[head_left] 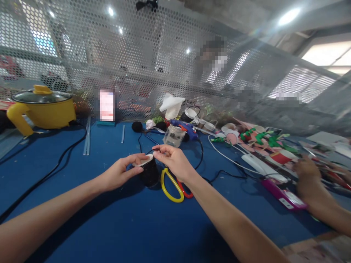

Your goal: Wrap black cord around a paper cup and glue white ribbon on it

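Note:
A small cup point(149, 174) with a white inside and a dark, black-wrapped outside is tilted above the blue table. My left hand point(120, 171) grips its left side, thumb outside and fingers over the rim. At the rim's right edge, my right hand point(174, 160) pinches a black yarn strand between thumb and fingers. That strand appears to lead back toward a black yarn ball point(137, 126). Scissors with yellow and red handles point(172, 189) lie just under my right wrist. Beyond my hands are a clear plastic jar point(174, 136) and a blue glue gun point(188, 128).
A yellow electric pot point(49, 111) and a lit phone point(106, 106) stand at the back left. Cables cross both sides. At right, a co-worker's arm point(320, 193) rests near a magenta box point(283, 195) and craft pieces point(257, 137). A perforated metal screen point(131, 62) closes the back.

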Demonstrator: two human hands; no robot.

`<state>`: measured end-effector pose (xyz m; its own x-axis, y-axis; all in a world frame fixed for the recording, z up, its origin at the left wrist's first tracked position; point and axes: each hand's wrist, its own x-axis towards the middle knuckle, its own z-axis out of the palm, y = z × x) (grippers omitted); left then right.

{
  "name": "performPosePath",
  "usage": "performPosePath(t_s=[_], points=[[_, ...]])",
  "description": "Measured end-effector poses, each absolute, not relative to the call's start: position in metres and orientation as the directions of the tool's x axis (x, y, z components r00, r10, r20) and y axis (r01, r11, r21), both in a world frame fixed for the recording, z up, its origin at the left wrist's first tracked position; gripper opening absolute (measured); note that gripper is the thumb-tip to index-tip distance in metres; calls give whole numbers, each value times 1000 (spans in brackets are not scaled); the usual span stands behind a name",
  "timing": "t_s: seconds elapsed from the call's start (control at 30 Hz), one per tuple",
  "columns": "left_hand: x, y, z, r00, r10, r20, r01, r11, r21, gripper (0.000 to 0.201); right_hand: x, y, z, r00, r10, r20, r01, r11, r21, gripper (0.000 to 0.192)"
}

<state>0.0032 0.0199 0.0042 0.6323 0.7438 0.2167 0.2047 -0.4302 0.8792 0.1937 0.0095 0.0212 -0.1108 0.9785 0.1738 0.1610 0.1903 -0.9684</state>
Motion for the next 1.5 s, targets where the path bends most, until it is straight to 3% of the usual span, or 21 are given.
performPosePath(t_s=[0.5, 0.9, 1.5], points=[[2, 22, 7, 677, 700, 227, 174, -452, 875, 16, 192, 12, 8, -101, 972, 212, 153, 226, -962, 18], [-1, 23, 11, 672, 691, 265, 260, -556, 790, 7, 189, 9, 9, -72, 957, 280, 293, 289, -911, 16], [7, 12, 21, 554, 805, 212, 447, -503, 740, 27, 179, 0, 14, -35, 947, 319, 340, 311, -888, 13]])
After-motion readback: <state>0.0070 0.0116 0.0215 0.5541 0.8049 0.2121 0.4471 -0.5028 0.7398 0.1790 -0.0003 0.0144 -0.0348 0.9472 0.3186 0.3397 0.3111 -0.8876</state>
